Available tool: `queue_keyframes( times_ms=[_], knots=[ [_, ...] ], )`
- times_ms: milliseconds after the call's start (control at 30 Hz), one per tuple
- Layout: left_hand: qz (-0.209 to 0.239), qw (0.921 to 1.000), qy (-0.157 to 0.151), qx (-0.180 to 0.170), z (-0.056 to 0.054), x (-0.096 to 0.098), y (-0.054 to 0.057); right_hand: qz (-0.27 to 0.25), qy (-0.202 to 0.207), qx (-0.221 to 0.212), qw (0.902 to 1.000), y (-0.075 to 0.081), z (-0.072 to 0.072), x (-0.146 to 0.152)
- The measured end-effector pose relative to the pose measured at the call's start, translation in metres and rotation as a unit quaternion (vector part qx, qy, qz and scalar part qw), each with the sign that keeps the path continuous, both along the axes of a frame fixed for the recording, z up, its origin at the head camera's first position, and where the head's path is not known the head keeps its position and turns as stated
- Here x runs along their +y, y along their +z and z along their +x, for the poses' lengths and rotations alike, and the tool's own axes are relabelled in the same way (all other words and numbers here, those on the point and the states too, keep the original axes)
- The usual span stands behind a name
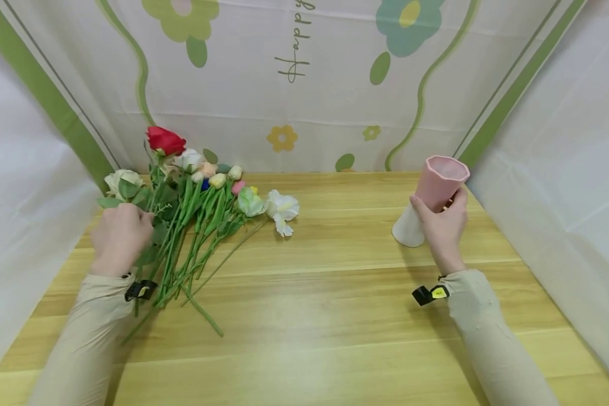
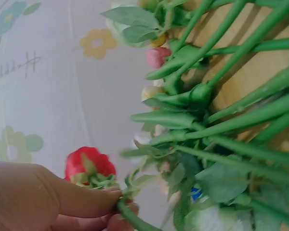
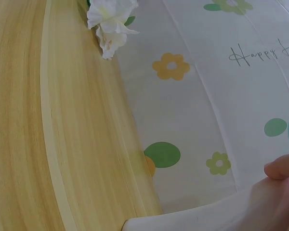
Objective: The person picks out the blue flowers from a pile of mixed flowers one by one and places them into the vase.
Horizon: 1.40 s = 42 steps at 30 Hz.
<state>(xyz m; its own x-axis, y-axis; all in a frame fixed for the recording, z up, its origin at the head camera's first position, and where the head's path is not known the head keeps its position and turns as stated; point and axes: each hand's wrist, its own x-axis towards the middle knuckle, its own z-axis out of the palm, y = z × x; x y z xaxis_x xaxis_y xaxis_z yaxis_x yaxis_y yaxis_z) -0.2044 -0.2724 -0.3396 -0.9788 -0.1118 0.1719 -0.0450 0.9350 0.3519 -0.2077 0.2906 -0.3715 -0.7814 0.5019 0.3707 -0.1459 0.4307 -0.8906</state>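
My left hand is over the left side of a flower bunch. Its thumb and fingertips pinch a green stem just below a red rose, whose bloom stands above the other flowers. My right hand grips a vase around its middle, thumb on the near side. The vase is pink at the many-sided rim and white at the base; its mouth faces up. Whether its base touches the table cannot be told. In the right wrist view only the thumb and part of the white vase wall show.
Several artificial flowers with green stems lie on the wooden table: a cream rose, tulips, a pale green bloom and a white flower. A printed cloth hangs at the back; white cloth sides flank the table.
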Motion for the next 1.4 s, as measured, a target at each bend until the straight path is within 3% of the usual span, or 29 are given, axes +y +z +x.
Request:
queue_keyframes(
  times_ms=[167, 267, 400, 667, 833, 1100, 1233, 1333, 1400],
  knots=[
    [0.021, 0.9979, 0.007, 0.060, 0.002, -0.008, 0.008, 0.002, 0.002, 0.003, 1.0000, -0.001, -0.002, 0.002],
    [0.028, 0.9970, 0.030, 0.065, 0.003, -0.018, 0.011, 0.001, 0.004, 0.003, 1.0000, -0.002, -0.003, 0.004],
    [0.020, 0.9977, 0.058, 0.029, 0.004, -0.034, 0.011, -0.001, 0.007, 0.007, 0.9999, -0.002, -0.002, 0.004],
    [0.013, 0.9944, 0.051, -0.092, 0.002, -0.066, -0.007, -0.003, 0.006, 0.007, 1.0000, -0.004, -0.002, 0.001],
    [0.004, 0.9907, 0.039, -0.130, -0.002, -0.076, -0.015, -0.005, 0.005, 0.012, 0.9999, -0.002, 0.000, -0.002],
    [0.012, 0.9876, 0.021, -0.155, -0.006, -0.081, -0.023, -0.002, 0.007, 0.016, 0.9998, -0.001, 0.000, -0.001],
    [0.002, 0.9896, 0.015, -0.143, -0.005, -0.074, -0.017, -0.003, 0.005, 0.012, 0.9999, 0.000, 0.001, -0.001],
    [0.000, 0.9951, 0.005, -0.099, -0.004, -0.062, -0.011, -0.004, 0.005, 0.009, 0.9999, 0.000, 0.002, 0.000],
    [0.002, 0.9979, -0.021, -0.062, -0.005, -0.053, -0.009, -0.005, 0.004, 0.005, 1.0000, 0.000, 0.002, 0.000]
  ],
)
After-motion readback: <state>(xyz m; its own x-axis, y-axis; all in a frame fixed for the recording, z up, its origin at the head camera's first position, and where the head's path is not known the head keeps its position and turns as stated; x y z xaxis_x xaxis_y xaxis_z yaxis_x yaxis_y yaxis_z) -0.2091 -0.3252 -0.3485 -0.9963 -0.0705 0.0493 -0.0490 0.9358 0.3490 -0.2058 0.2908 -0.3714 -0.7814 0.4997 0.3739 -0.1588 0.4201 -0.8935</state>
